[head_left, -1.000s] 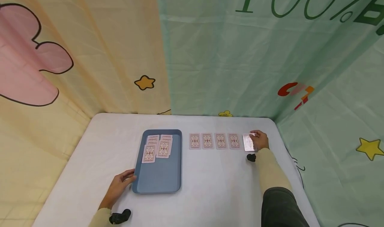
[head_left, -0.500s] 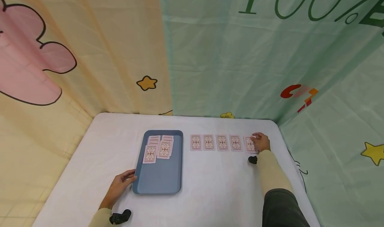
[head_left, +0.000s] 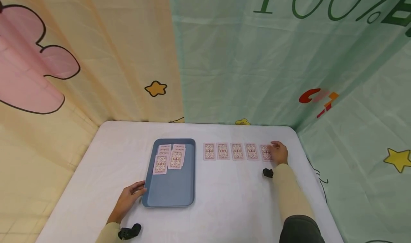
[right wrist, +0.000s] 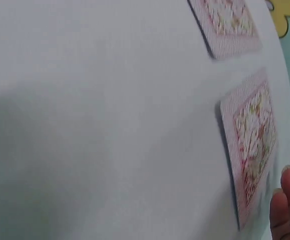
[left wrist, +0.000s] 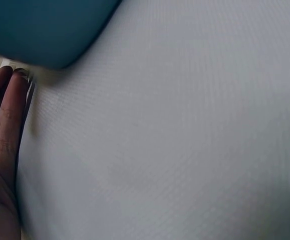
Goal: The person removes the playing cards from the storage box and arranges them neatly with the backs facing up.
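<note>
At the far right end of a row of face-down playing cards, my right hand (head_left: 279, 153) is beside the last card (head_left: 265, 153) and covers part of its right side in the head view. In the right wrist view, the fingertips (right wrist: 288, 187) show next to a patterned card (right wrist: 255, 142) lying on the white surface. My left hand (head_left: 126, 200) rests against the left rim of a blue tray (head_left: 170, 193), its fingers nearly straight. The left wrist view has those fingers (left wrist: 9, 120) by the tray's corner (left wrist: 49, 35). More face-down cards (head_left: 175, 159) overlap in two columns inside the tray.
Several cards (head_left: 237, 151) make up the evenly spaced row right of the tray. A white-covered table (head_left: 224, 214) carries everything, with printed curtains (head_left: 237, 64) at its back and sides. Black straps with small devices (head_left: 130, 231) are on both wrists.
The last card, earlier shiny under the right fingers, now lies flat with its pattern showing. My right hand has shifted slightly and its wrist has turned. My left hand and the tray stayed put.
</note>
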Motion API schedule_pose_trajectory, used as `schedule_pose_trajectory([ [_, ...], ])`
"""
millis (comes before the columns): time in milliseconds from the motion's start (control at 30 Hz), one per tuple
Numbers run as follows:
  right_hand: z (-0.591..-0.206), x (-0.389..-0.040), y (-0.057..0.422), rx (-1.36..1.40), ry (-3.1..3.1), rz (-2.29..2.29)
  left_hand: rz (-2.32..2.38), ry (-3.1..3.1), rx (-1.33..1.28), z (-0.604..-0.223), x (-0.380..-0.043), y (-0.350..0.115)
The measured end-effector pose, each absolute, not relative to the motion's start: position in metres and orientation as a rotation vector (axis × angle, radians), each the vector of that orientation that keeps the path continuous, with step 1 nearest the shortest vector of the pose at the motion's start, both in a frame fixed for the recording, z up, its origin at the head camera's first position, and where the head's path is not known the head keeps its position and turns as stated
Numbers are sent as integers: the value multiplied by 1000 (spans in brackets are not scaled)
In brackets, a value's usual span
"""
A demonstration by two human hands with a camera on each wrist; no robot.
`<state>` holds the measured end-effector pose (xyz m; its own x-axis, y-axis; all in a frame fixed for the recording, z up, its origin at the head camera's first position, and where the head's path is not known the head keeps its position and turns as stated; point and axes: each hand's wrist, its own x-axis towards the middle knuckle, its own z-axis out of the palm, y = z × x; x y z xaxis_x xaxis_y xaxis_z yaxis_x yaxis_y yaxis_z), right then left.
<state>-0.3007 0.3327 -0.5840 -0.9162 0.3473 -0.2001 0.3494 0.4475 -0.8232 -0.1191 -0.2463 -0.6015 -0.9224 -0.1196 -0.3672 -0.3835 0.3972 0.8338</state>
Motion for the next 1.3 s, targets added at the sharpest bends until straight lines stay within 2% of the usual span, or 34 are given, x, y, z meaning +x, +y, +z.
schedule_pose_trajectory([
  [400,-556,-285,252,426,2689,-1797,1576,2408,-400,-605,-121,-249],
  [733,-557,-279,174,273,2504,-1822,1597,2420,-369,-606,-124,-248],
  [1300,-552,-254,50,-229,2451,-1779,1619,2420,-383,-601,-117,-247],
])
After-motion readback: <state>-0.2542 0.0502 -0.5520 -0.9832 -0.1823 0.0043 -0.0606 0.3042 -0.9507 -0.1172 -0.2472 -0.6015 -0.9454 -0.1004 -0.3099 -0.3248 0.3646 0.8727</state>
